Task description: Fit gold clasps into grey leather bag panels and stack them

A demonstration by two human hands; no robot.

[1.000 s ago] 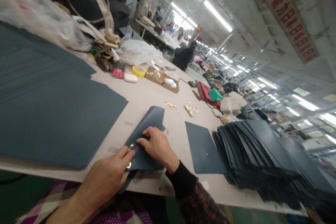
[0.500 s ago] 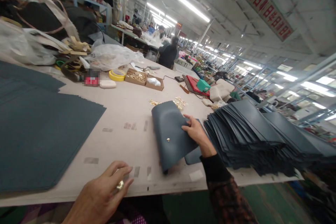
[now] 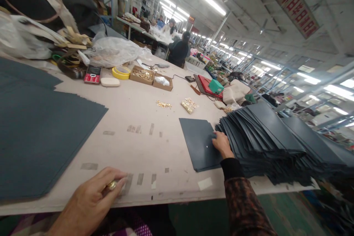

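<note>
A dark blue-grey panel [image 3: 197, 140] lies flat on the table, with a small shiny spot on it. My right hand [image 3: 222, 144] rests at its right side, fingers on the panel; whether they grip its edge is hard to tell. My left hand [image 3: 95, 195], with a gold ring, hovers at the table's front edge, fingers bent and thumb apart, holding nothing. Beyond the panel are a small pile of gold pieces [image 3: 163, 104] and a clear packet of gold pieces [image 3: 189, 105].
Dark sheets [image 3: 47, 136] cover the table's left. A tall stack of folded panels [image 3: 265, 132] stands right. Farther back are a phone [image 3: 93, 74], yellow tape [image 3: 121, 72], a box of metal parts [image 3: 142, 75] and a green box [image 3: 216, 86]. A person [image 3: 179, 51] stands beyond.
The panel that my right hand held raised and curled now lies flat, farther right. My right hand has moved right with it. My left hand has shifted slightly left.
</note>
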